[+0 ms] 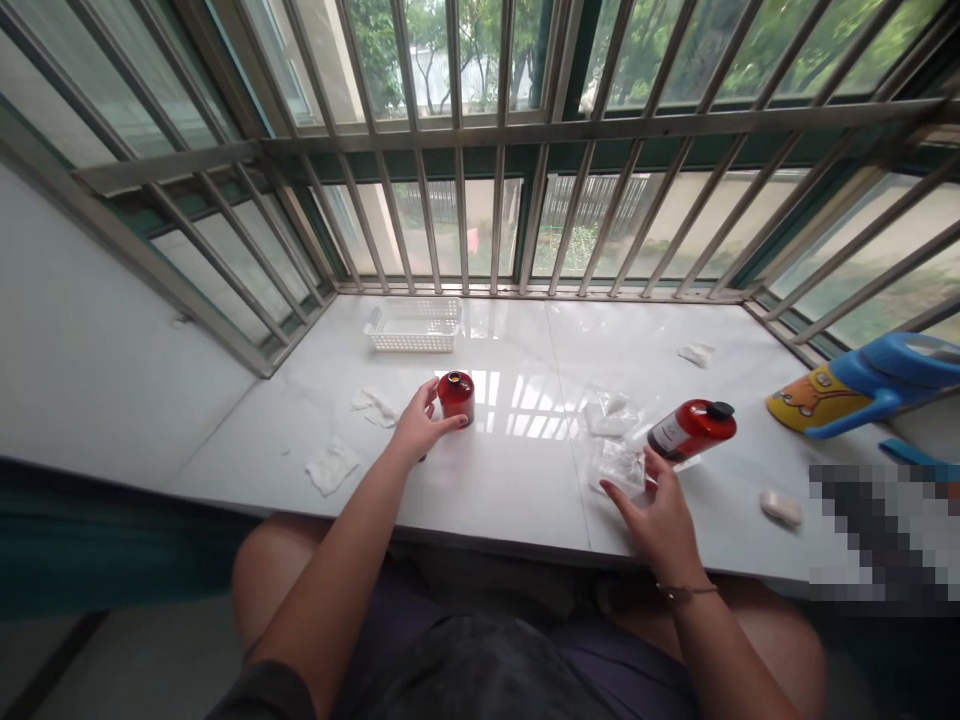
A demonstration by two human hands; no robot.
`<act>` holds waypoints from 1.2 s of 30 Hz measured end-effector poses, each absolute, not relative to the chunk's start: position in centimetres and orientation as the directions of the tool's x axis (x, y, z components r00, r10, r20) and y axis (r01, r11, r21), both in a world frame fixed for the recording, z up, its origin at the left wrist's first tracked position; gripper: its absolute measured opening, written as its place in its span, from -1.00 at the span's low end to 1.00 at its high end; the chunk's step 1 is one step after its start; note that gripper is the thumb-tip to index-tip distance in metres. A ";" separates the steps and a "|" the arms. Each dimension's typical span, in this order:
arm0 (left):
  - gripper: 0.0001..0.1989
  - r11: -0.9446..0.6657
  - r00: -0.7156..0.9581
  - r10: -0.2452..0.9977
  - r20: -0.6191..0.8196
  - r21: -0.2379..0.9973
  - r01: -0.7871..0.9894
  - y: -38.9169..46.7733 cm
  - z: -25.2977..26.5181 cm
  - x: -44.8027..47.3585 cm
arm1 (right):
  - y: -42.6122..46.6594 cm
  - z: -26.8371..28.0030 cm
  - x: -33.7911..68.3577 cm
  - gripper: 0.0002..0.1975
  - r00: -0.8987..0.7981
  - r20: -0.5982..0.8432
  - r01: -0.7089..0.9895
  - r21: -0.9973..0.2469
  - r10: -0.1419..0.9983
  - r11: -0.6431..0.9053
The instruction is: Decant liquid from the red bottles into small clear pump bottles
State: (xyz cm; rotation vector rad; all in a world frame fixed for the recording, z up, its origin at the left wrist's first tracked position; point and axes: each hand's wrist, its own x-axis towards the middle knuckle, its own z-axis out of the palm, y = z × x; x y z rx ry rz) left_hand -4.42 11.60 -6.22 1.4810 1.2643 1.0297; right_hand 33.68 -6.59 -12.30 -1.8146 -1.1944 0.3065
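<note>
A small red bottle [457, 400] with an uncapped neck stands upright on the white surface. My left hand [421, 422] is closed around it, thumb across its lower front and fingers at its left side. On the right, my right hand [660, 505] has its thumb and fingers at opposite sides of a small clear plastic package [621, 468], whose contents I cannot make out. Just behind that hand is a larger red bottle [691, 430] with a black cap and a pale label. Another clear package [611, 412] lies behind the first.
A white perforated basket [412, 340] is at the back left. Crumpled white tissues [331, 468] lie at the left. A blue and yellow watering-can-like container [855, 385] stands at the right, with a pale pinkish lump [781, 508] nearer the edge. Metal bars [495, 220] close off the back.
</note>
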 end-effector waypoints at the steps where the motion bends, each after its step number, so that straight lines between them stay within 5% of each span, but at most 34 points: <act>1: -0.13 -0.088 0.103 0.993 0.059 0.951 0.297 11.0 -6.0 -5.1 | -6.6 -12.3 33.5 0.06 0.503 0.269 0.604 -0.789 0.822 -0.112; 4: -0.45 -0.183 0.036 0.980 0.195 0.822 0.539 8.8 -5.7 -8.2 | -6.7 -12.4 33.2 0.09 0.514 0.281 0.623 -0.772 0.810 -0.128; 8: -0.72 -0.165 -0.009 0.939 0.345 0.472 0.866 5.2 -6.1 -13.6 | -6.8 -12.6 33.0 0.09 0.497 0.300 0.650 -0.750 0.814 -0.120; 14: -0.77 0.027 -0.058 0.974 0.218 0.141 0.990 1.9 -8.0 -19.4 | -6.8 -12.8 33.0 0.07 0.465 0.351 0.693 -0.716 0.813 -0.088; 18: -0.75 0.026 -0.059 0.975 0.214 0.156 0.987 2.1 -8.1 -19.8 | -6.7 -12.8 33.0 0.06 0.454 0.372 0.712 -0.698 0.810 -0.078; 24: -0.73 0.194 -0.421 0.858 0.293 0.574 0.795 1.2 -5.6 -16.0 | -6.7 -12.7 32.9 0.03 0.461 0.368 0.704 -0.705 0.808 -0.081; 27: -0.78 -0.100 -0.223 0.859 0.461 0.578 0.810 -0.9 -5.3 -11.9 | -6.7 -12.6 32.8 0.04 0.468 0.363 0.705 -0.704 0.806 -0.092; 31: -0.81 -0.598 0.394 0.780 0.485 0.395 0.697 -4.0 -7.1 -6.8 | -6.7 -12.4 32.7 0.02 0.469 0.360 0.701 -0.707 0.806 -0.092; 33: -0.76 -0.644 0.515 0.763 0.389 0.397 0.654 -5.2 -8.2 -5.2 | -6.7 -12.3 32.7 0.00 0.461 0.367 0.703 -0.707 0.808 -0.080; 36: -0.71 -0.567 0.465 0.823 0.325 0.436 0.699 -5.7 -9.2 -4.2 | -6.7 -12.3 32.7 -0.01 0.457 0.374 0.705 -0.705 0.807 -0.072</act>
